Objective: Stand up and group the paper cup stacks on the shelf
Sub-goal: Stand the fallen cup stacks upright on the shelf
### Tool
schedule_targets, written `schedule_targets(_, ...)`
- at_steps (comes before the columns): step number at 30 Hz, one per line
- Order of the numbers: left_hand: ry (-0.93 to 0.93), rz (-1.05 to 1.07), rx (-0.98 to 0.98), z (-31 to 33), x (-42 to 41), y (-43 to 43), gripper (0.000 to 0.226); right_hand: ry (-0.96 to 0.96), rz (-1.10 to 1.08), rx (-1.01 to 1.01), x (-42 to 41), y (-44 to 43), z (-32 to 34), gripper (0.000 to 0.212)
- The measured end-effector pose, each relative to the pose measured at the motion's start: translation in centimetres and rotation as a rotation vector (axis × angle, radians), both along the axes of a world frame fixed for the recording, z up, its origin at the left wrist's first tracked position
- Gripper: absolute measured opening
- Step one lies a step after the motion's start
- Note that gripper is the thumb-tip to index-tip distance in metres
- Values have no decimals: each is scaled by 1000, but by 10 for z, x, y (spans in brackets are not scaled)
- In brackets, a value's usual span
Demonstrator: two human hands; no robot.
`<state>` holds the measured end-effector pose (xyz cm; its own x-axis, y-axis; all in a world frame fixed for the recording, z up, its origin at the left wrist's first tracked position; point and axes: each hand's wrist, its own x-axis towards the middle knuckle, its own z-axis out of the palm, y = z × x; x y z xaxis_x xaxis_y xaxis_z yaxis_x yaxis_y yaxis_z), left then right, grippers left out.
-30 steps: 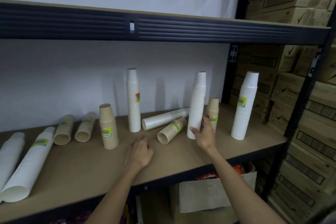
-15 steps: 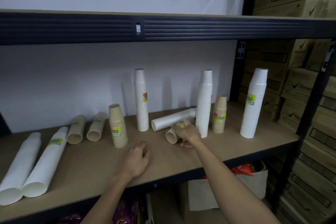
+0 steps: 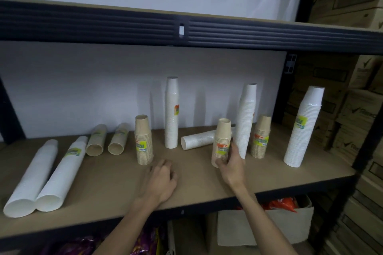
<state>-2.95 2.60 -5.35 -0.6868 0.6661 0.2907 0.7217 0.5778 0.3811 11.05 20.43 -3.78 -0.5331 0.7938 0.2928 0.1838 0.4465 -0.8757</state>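
My right hand [image 3: 231, 161] grips a short brown cup stack [image 3: 222, 138], held nearly upright just above the shelf board [image 3: 196, 180]. My left hand [image 3: 161, 182] rests curled on the board, holding nothing. Upright stand a brown stack [image 3: 143, 141], a tall white stack [image 3: 171, 114], another tall white stack [image 3: 246, 122], a brown stack [image 3: 261, 136] and a wide white stack [image 3: 302, 128]. A white stack [image 3: 196, 141] lies behind the held one. Two brown stacks [image 3: 96, 141] [image 3: 118, 141] and two long white stacks [image 3: 33, 180] [image 3: 62, 176] lie at the left.
The upper shelf beam [image 3: 186, 29] hangs close overhead. A dark upright post [image 3: 366, 151] borders the right end, with cardboard boxes [image 3: 356, 109] beyond it. Below the board sit a white box [image 3: 265, 227] and coloured packets [image 3: 279, 203].
My right hand left the tall white stack, took the brown stack that lay on its side and tipped it nearly upright. My left hand has stayed resting on the board.
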Motion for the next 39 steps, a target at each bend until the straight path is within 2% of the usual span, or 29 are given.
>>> schedule_targets(4,16,-48,8,5,-2,-19,34,-5,-119,-52,16,-26,5,57)
schedule_targets(6,51,-49,45,5,-9,-34,29,1,-110,64,20,-58,8,36)
schedule_targets(8,84,-25,61,7,-14,-47,23,-21,45,237,4,-80,15,22)
schedule_targets(10,102,6,70,9,-16,-55,19,-69,205,343,-30,-81,23,28)
schedule_targets(12,93,42,94,11,-14,-59,17,-141,248,359,-70,-66,30,39)
schedule_targets(17,42,105,77,16,-8,-56,16,-598,176,392,-132,-12,12,51)
schedule_targets(18,42,119,71,16,-9,-56,16,-593,169,395,-130,-14,9,48)
schedule_targets(21,60,146,65,15,-10,-54,16,-404,154,369,-104,-46,19,36)
schedule_targets(24,51,159,71,13,-12,-54,18,-356,149,373,-74,-76,25,33)
schedule_targets(28,93,198,72,10,-15,-57,14,-359,-85,439,-66,-84,29,19)
schedule_targets(30,121,216,57,8,-16,-56,11,-532,-163,348,-73,-80,34,30)
schedule_targets(33,148,265,38,7,-17,-56,11,-731,-127,82,-78,-71,42,50)
schedule_targets(36,151,318,6,5,-15,-56,14,-744,-53,24,-76,-63,42,46)
schedule_targets(39,135,357,-21,2,-14,-59,19,-652,40,-56,-73,-58,40,55)
